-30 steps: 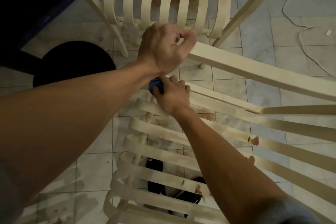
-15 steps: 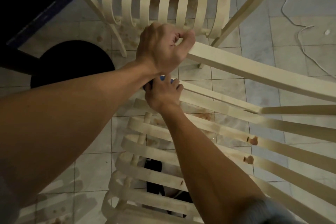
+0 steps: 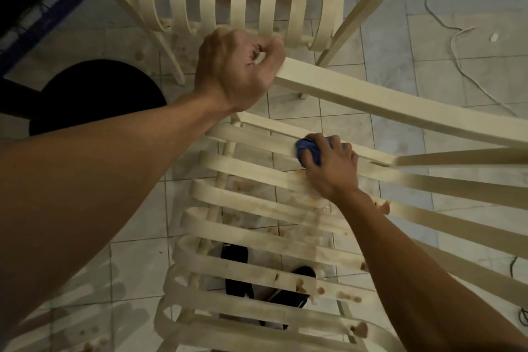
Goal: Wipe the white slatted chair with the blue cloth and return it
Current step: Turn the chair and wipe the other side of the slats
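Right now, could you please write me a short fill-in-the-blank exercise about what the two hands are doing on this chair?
1. The right hand presses a ____ cloth onto a slat of the white slatted chair.
2. The left hand grips the end of the armrest and holds ____ cloth.
3. At the upper right, a thin cord of ____ colour lies on the tiled floor.

Missing words: blue; no; white.

No readable text, labels, brands or numbers anywhere in view.
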Available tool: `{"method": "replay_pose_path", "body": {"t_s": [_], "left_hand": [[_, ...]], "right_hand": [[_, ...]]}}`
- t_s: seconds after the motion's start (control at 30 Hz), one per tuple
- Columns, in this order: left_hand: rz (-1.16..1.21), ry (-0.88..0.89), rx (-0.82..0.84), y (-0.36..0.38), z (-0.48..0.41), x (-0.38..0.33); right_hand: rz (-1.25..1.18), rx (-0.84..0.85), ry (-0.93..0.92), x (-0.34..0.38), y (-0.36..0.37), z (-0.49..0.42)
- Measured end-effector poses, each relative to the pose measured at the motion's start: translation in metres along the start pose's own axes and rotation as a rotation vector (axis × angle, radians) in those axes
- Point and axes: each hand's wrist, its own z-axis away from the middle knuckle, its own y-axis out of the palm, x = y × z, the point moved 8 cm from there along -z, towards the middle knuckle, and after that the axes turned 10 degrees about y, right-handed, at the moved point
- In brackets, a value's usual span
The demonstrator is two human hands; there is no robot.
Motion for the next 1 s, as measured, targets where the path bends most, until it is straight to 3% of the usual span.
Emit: {"method": "replay_pose_path", "body": {"t_s": [0.3,0.43,0.53,0.73,0.9,1.0], "left_hand": [[0.021,-0.003,-0.009,0.002,0.000,0.003],[0.033,0.018,-0.025,0.001,0.000,0.003],[0.015,0.007,-0.021,0.000,0.000,0.002],[0.017,0.013,-0.029,-0.001,0.001,-0.001],[0.018,0.005,-0.020,0.001,0.002,-0.002],[0.008,0.024,-0.029,0.000,0.001,-0.003]], "right_hand": [[0.046,0.066,-0.083,0.151,0.048,0.000],[0.040,-0.010,-0.147,0.171,0.052,0.005],[-0.026,-0.035,-0.210,0.140,0.041,0.007],[0.011,-0.024,-0.134,0.024,0.013,0.002],[0.166,-0.016,0.029,-0.096,-0.021,-0.002],[0.309,0.001,0.097,-0.132,-0.036,-0.004]]}}
